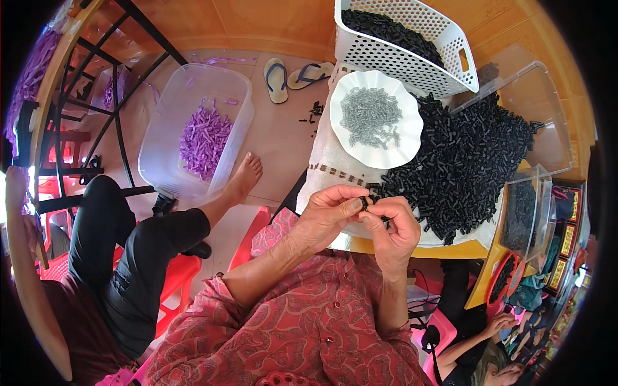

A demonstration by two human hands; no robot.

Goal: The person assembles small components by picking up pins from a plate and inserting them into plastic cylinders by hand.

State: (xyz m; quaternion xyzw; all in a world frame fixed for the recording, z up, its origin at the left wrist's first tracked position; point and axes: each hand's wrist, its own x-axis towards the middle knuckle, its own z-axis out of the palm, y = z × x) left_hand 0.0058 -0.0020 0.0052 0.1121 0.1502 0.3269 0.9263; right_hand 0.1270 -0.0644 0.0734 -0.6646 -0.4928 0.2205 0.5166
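Close in front of my chest, both hands meet at the table's near edge. Between thumb and fingers, my left hand [324, 215] pinches a small black plastic piece [365, 203]. My right hand [394, 228] grips the same piece from the other side, its fingers curled. The fingertips hide most of the piece, so its exact kind cannot be made out. A large heap of similar small black pieces [467, 164] spreads just to the right of my hands. Beyond them stands a white wavy-rimmed plate [411, 132] holding a pile of small clear pieces [370, 114].
A white perforated basket [412, 58] full of black pieces stands at the back. Clear bins [547, 122] sit at the right. A white towel [324, 145] covers part of the table. On the floor, a clear tub [161, 138] holds purple strips; a person's bare foot [248, 174] is beside it.
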